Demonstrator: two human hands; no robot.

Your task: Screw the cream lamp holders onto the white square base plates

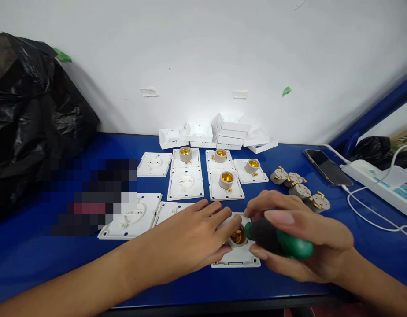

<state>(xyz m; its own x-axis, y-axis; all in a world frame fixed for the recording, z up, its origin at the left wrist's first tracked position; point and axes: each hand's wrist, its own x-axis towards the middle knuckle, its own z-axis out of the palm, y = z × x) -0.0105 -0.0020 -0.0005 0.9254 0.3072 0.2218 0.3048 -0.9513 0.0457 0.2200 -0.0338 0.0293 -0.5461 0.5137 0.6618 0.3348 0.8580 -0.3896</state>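
My right hand (322, 251) grips a screwdriver (279, 240) with a green and black handle. Its shaft is hardly visible; the front end points at a lamp socket (238, 238) with a brass-coloured inside. That socket sits on a white square plate (236, 259) near the front of the table. From the left, my left hand (193, 235) reaches over with thumb and fingers closed around the socket's side, partly covering it. Just beyond my hands, another lamp socket (227, 179) rests on its own white plate (212, 193).
White plates (153, 165) lie across the blue table (150, 290), some bearing sockets. White boxes (230, 132) are stacked by the wall. Loose sockets (301, 191), a phone (327, 167) and a power strip (385, 185) with cables stand right. A black bag (35, 105) is left, near a pixelated patch.
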